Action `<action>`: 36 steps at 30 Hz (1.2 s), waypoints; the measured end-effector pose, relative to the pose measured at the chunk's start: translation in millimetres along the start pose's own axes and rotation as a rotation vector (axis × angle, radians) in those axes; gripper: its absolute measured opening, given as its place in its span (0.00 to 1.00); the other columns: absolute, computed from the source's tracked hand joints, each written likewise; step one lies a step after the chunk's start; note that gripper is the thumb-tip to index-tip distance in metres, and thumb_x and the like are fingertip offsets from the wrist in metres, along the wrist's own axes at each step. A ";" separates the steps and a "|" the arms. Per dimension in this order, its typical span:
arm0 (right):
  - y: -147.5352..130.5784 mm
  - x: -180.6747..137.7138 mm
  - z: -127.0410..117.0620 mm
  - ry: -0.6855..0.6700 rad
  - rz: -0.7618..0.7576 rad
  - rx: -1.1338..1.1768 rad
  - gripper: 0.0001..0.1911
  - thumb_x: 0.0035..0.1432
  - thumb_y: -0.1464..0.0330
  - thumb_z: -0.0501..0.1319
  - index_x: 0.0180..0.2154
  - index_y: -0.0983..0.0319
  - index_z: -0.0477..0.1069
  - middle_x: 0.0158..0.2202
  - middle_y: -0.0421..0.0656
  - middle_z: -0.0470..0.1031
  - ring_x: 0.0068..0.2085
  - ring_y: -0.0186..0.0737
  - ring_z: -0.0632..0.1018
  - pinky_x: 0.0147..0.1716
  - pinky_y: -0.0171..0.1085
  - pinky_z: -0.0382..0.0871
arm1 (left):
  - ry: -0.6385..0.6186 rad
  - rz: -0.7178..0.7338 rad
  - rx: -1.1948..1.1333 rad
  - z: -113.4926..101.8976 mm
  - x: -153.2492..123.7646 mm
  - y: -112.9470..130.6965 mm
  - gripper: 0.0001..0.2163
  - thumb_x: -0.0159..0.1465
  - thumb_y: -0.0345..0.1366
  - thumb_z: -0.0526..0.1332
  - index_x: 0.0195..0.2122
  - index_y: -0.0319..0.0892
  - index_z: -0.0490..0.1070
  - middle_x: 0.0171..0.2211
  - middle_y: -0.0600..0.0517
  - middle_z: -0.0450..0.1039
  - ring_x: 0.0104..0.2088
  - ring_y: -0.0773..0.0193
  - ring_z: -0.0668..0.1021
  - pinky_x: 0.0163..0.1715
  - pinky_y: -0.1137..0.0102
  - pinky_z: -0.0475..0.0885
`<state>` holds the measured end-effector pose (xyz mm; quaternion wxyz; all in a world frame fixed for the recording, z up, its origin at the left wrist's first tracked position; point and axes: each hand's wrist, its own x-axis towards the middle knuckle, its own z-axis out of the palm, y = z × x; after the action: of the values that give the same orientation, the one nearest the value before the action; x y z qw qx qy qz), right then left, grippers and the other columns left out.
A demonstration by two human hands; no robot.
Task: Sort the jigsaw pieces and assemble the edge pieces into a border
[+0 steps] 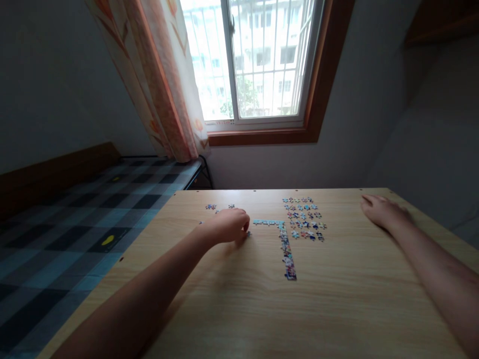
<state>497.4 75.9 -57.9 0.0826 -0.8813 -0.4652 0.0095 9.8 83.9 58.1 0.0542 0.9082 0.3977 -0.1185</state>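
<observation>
My left hand (230, 224) reaches over the wooden table with its fingers bent in a pinch. At its fingertips is a small jigsaw puzzle piece (249, 234), partly hidden by the fingers and low over the tabletop. Just right of this hand lies a joined corner of the puzzle (287, 252): a light-blue strip runs along the top, and a multicoloured strip runs down the right side. My right hand (383, 210) rests on the far right of the table, fingers stretched out, with nothing visible in it.
Loose puzzle pieces (304, 216) lie in several rows right of the joined corner. A few more pieces (210, 206) are scattered beyond my left hand. The table (337, 309) borders a bed with a checked cover (149, 187) on the left. A window (269, 65) is behind.
</observation>
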 end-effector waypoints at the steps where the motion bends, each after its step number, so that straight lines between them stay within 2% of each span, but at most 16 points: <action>1: 0.0 0.1 -0.1 -0.002 0.000 -0.001 0.32 0.66 0.52 0.42 0.65 0.52 0.64 0.70 0.45 0.60 0.66 0.60 0.65 0.64 0.61 0.58 | 0.022 0.001 -0.008 1.5 1.5 0.3 0.07 0.59 0.32 0.64 0.37 0.43 0.80 0.42 0.47 0.80 0.40 0.57 0.79 0.37 0.68 0.71; 14: -0.9 -1.0 -2.3 -0.005 -0.009 -0.009 0.31 0.66 0.53 0.42 0.65 0.53 0.64 0.70 0.45 0.60 0.67 0.59 0.65 0.64 0.61 0.58 | 0.248 -0.040 -0.086 24.2 16.0 5.4 0.08 0.64 0.35 0.58 0.40 0.43 0.76 0.47 0.47 0.76 0.41 0.56 0.79 0.41 0.65 0.73; 22: -0.1 -1.0 -0.7 0.006 -0.017 -0.007 0.31 0.66 0.53 0.43 0.65 0.52 0.64 0.70 0.45 0.61 0.66 0.59 0.65 0.63 0.62 0.59 | 0.265 -0.034 -0.084 28.6 18.2 2.7 0.10 0.65 0.38 0.58 0.43 0.44 0.77 0.49 0.47 0.76 0.41 0.56 0.80 0.42 0.64 0.74; 30: -3.1 -3.8 -4.2 -0.014 -0.008 -0.015 0.32 0.67 0.53 0.40 0.66 0.53 0.63 0.71 0.44 0.59 0.67 0.58 0.64 0.64 0.60 0.58 | 0.261 -0.012 -0.077 27.2 17.9 2.3 0.10 0.65 0.38 0.59 0.41 0.44 0.80 0.48 0.47 0.77 0.39 0.57 0.80 0.41 0.66 0.74; 36: -3.9 -4.7 -5.8 -0.019 -0.002 -0.010 0.32 0.67 0.53 0.42 0.66 0.52 0.63 0.71 0.44 0.59 0.67 0.58 0.64 0.64 0.59 0.58 | 0.259 0.005 -0.072 25.2 17.0 2.5 0.10 0.65 0.38 0.60 0.40 0.44 0.80 0.47 0.48 0.78 0.39 0.57 0.80 0.40 0.66 0.74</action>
<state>492.1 73.4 -51.9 0.0738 -0.8811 -0.4668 0.0155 18.5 89.4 29.3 0.0350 0.9145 0.4028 0.0143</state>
